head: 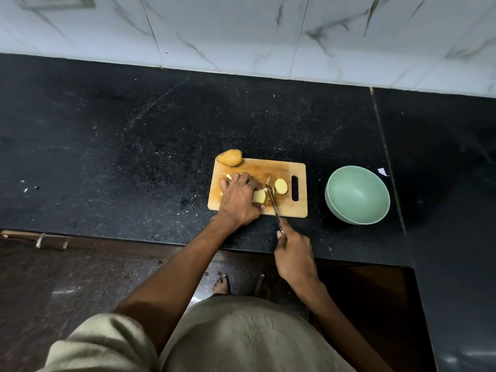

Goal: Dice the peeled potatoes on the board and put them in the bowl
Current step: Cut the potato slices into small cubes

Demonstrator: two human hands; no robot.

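Head view: left hand (239, 196) sits on the cutting board (271, 167), fingers (251, 181) curled over the potato piece being cut (259, 196) and holding it down. Right hand (294, 255) is clenched round the knife (273, 204) handle, out over the counter (134, 135) front edge, blade angled up across the board and into the potato just beside the left fingertips. Loose slices (281, 186) lie right of the blade, near the board's handle slot. A few pale bits show left of the left hand (count unclear). One whole potato (229, 157) rests on the board's far left corner, partly overhanging onto the counter. Green bowl (357, 194) stands right of the board, apart from it, nothing in it.

Risks as I read it:
- Blade runs very close to the holding fingers; any slip of the piece on the board likely puts the edge into a fingertip. Can't tell whether the tips are tucked back.
- Rounded, wet-looking pieces can roll or skate under downward pressure, giving uneven cuts or a jumped blade.
- Whole potato on the corner could roll off if the board shifts.
- So far slices, not dice: cross cuts on thin stacked slices are the sketchier part, since stacks slide.
- Transfer to the bowl crosses a gap of bare counter, so dropped pieces are likely unless the board is lifted over.
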